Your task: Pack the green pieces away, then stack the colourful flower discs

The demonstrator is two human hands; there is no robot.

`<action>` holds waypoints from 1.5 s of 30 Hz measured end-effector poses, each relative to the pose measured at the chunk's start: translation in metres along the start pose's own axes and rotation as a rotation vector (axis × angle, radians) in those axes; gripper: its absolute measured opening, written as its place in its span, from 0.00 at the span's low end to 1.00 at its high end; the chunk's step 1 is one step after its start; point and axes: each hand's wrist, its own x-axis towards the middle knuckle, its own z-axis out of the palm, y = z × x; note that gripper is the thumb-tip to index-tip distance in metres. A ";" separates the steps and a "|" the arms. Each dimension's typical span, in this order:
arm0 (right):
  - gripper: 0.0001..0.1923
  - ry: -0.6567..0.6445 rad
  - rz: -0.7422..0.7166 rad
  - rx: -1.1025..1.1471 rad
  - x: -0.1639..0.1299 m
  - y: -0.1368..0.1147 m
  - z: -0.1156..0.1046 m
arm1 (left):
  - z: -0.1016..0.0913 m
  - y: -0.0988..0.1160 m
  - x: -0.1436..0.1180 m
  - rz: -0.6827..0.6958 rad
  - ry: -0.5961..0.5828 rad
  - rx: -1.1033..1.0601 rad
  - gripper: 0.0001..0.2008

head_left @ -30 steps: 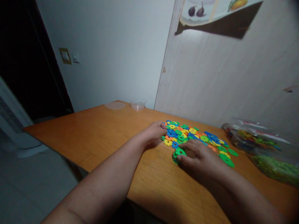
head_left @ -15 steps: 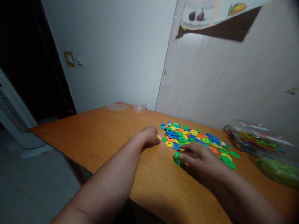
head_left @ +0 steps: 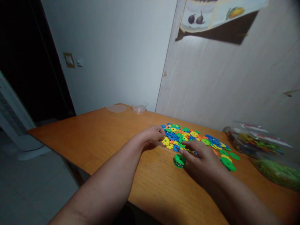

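Clock hours are read from the middle of the view, twelve at the top. The table point(head_left: 150, 179) spreads across the lower half, from nine round to four. Between three and four lie two clear bags, one with mixed pieces point(head_left: 260, 144) and, nearer the person, one with green pieces point(head_left: 278, 170). A pile of loose flower discs point(head_left: 184, 136), blue, green, yellow and orange, sits at four.

The right hand point(head_left: 198, 153), between four and five, has its thumb and fingers spread with nothing between them. Its thumb touched the stack half a second ago and is now lifted just off it. The left hand point(head_left: 156, 134), near six, has moved in to the pile's left edge, its fingers bent together; whether they pinch a piece cannot be told.

At nine are a flat lid point(head_left: 116, 108) and, closer to centre, a clear bowl point(head_left: 139, 108). The short green-topped stack point(head_left: 179, 160) stands at five, apart from the pile and now apparently unsupported. A yellow disc point(head_left: 165, 141), seemingly the one at the left fingertips before, now lies at the pile's edge, so it looks to be back among the loose pieces.
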 end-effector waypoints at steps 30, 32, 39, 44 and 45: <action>0.15 -0.151 0.209 0.073 0.005 0.012 -0.015 | 0.023 -0.002 -0.001 0.151 0.105 0.371 0.04; 0.17 -0.076 0.242 0.048 0.005 0.018 -0.010 | 0.023 -0.004 0.000 0.174 0.140 0.511 0.11; 0.19 0.047 0.243 -0.068 0.006 0.028 0.007 | 0.032 -0.011 0.004 0.302 0.168 0.767 0.34; 0.18 0.043 0.228 -0.106 0.007 0.021 0.005 | 0.038 -0.008 0.003 0.375 0.059 0.806 0.26; 0.18 0.036 0.221 -0.111 0.007 0.020 0.004 | 0.038 -0.006 0.002 0.379 0.054 0.805 0.24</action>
